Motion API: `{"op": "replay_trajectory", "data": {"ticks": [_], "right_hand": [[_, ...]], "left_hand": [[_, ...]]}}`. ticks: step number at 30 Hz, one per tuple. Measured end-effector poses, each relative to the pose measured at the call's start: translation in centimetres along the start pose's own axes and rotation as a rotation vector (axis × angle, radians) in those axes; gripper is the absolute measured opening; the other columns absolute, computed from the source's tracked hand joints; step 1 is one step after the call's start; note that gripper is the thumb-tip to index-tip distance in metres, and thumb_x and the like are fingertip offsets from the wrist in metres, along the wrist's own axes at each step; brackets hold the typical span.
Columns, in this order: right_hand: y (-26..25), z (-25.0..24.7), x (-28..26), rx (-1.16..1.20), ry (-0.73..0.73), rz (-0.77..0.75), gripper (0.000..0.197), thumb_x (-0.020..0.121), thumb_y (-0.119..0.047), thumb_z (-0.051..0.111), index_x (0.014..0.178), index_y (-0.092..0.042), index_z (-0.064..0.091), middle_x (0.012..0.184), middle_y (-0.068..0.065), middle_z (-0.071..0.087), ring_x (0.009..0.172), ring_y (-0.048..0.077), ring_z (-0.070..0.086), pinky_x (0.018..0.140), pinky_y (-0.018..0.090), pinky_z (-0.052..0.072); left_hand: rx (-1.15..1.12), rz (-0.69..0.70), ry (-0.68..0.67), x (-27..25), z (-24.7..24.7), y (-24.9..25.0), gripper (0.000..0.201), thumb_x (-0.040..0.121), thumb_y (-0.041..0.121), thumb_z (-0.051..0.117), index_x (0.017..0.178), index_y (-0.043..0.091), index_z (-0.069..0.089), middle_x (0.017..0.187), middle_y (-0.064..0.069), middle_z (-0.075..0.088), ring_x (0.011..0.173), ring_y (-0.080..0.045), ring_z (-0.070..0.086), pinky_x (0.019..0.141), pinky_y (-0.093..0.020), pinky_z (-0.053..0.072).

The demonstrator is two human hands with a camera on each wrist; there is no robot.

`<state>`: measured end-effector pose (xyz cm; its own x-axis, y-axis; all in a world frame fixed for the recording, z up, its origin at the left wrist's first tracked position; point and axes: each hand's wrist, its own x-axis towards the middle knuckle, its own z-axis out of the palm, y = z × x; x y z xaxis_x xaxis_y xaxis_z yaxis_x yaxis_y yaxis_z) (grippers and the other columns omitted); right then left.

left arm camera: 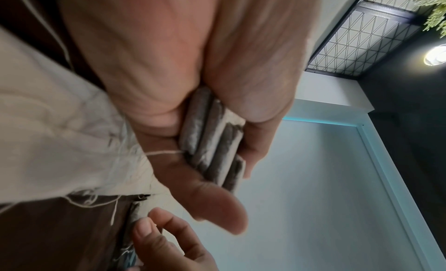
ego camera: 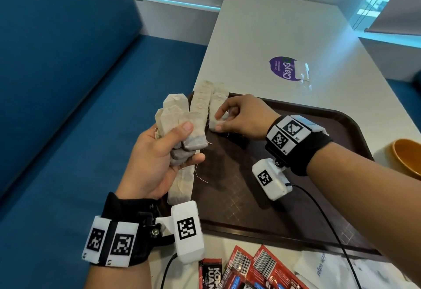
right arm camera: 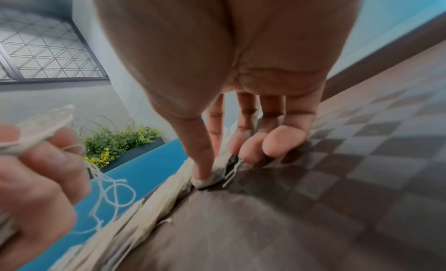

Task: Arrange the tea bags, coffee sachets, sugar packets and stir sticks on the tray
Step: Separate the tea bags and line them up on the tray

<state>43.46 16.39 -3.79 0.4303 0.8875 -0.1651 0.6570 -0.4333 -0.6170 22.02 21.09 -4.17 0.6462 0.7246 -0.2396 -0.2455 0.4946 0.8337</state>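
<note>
My left hand (ego camera: 159, 152) grips a fanned bunch of beige tea bags (ego camera: 180, 117) above the left edge of the brown tray (ego camera: 296, 197). The left wrist view shows their grey ends (left arm camera: 212, 141) packed between thumb and fingers. My right hand (ego camera: 241, 117) pinches one tea bag (ego camera: 216, 111) lying at the tray's far left corner, thumb and fingertips on its near end (right arm camera: 210, 177). Another tea bag (ego camera: 182, 188) lies along the tray's left rim under my left hand. Red coffee sachets (ego camera: 250, 268) and a white sugar packet (ego camera: 330, 268) lie on the table in front of the tray.
An orange bowl (ego camera: 405, 158) sits at the table's right edge. A purple sticker (ego camera: 284, 69) with clear plastic scraps marks the white table (ego camera: 262, 26) beyond the tray. A blue bench seat (ego camera: 79, 106) runs along the left. Camera cables trail from both wrists.
</note>
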Motion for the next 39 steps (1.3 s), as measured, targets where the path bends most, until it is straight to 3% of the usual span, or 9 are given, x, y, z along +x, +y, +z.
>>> {"op": "replay_trajectory", "data": {"ticks": [6,12,16,19,24,32,34,37,39], "right_hand": [[-0.1,0.0,0.3,-0.024,-0.012,-0.006,0.029,0.075,-0.034,0.090,0.100,-0.025,0.077,0.074,-0.010,0.059,0.065,0.004,0.054,0.066,0.020,0.038],[-0.3,-0.4,-0.4,0.029,0.079,-0.023,0.021,0.085,-0.041,0.080,0.099,-0.027,0.074,0.077,-0.008,0.061,0.066,0.005,0.057,0.069,0.024,0.044],[-1.6,-0.8,-2.1,0.211,0.234,-0.110,0.010,0.090,-0.033,0.077,0.095,-0.025,0.075,0.072,-0.009,0.063,0.059,0.005,0.057,0.064,0.020,0.046],[-3.1,-1.0,-4.2,0.382,0.404,-0.286,0.006,0.091,-0.028,0.075,0.093,-0.023,0.074,0.079,-0.006,0.068,0.065,0.014,0.060,0.065,0.029,0.050],[-3.7,-0.4,-6.6,0.489,0.203,-0.260,0.025,0.085,-0.044,0.076,0.100,-0.024,0.073,0.082,-0.003,0.069,0.072,0.030,0.066,0.070,0.045,0.059],[-3.0,0.3,-7.5,0.494,0.091,-0.166,0.012,0.092,-0.021,0.076,0.093,-0.010,0.076,0.066,-0.004,0.067,0.057,0.012,0.059,0.058,0.031,0.050],[-2.9,0.4,-7.5,0.529,0.096,-0.129,0.012,0.091,-0.020,0.076,0.091,-0.009,0.075,0.064,-0.001,0.066,0.056,0.014,0.058,0.058,0.034,0.050],[-2.9,0.1,-7.5,0.614,0.105,-0.086,0.015,0.091,-0.016,0.076,0.093,-0.001,0.073,0.066,0.009,0.066,0.058,0.019,0.060,0.058,0.036,0.053],[-2.8,-0.3,-7.4,0.655,0.123,-0.065,0.017,0.092,-0.014,0.075,0.096,0.002,0.072,0.070,0.013,0.066,0.061,0.022,0.063,0.057,0.035,0.054]], "left_hand": [[-0.047,-0.029,-0.045,0.2,-0.4,-0.2,0.037,0.083,0.019,0.074,0.112,0.001,0.060,0.079,-0.009,0.067,0.067,-0.015,0.066,0.057,-0.027,0.057],[-0.048,-0.050,-0.068,0.4,-0.8,-0.3,0.030,0.077,0.010,0.069,0.106,0.001,0.070,0.107,-0.022,0.053,0.090,-0.035,0.046,0.059,-0.026,0.058],[-0.013,-0.030,-0.072,0.4,-0.8,-0.3,0.039,0.070,0.008,0.077,0.106,-0.003,0.068,0.102,-0.026,0.047,0.072,-0.029,0.039,0.058,-0.027,0.057],[0.004,-0.008,-0.076,0.3,-0.7,-0.5,0.036,0.075,0.007,0.073,0.109,-0.006,0.067,0.093,-0.025,0.059,0.071,-0.029,0.059,0.056,-0.028,0.057],[0.037,0.035,-0.138,-0.2,-0.3,-0.4,0.035,0.081,0.004,0.076,0.115,-0.001,0.066,0.091,-0.013,0.075,0.076,-0.022,0.074,0.053,-0.028,0.057],[0.086,0.044,-0.128,-0.2,0.0,-0.4,0.034,0.081,0.005,0.074,0.111,-0.005,0.065,0.086,-0.011,0.073,0.064,-0.018,0.067,0.047,-0.022,0.051],[0.066,0.035,-0.120,0.0,-0.1,-0.5,0.024,0.086,0.011,0.077,0.105,0.000,0.067,0.078,-0.012,0.062,0.059,-0.017,0.051,0.047,-0.024,0.051],[0.005,0.009,-0.067,0.0,0.0,-0.2,0.039,0.087,0.034,0.069,0.110,0.003,0.065,0.078,-0.014,0.031,0.057,-0.020,0.025,0.048,-0.028,0.050],[-0.038,-0.014,-0.044,0.0,0.0,0.1,0.043,0.089,0.039,0.063,0.115,0.004,0.065,0.080,-0.011,0.050,0.059,-0.019,0.047,0.047,-0.029,0.050]]}}
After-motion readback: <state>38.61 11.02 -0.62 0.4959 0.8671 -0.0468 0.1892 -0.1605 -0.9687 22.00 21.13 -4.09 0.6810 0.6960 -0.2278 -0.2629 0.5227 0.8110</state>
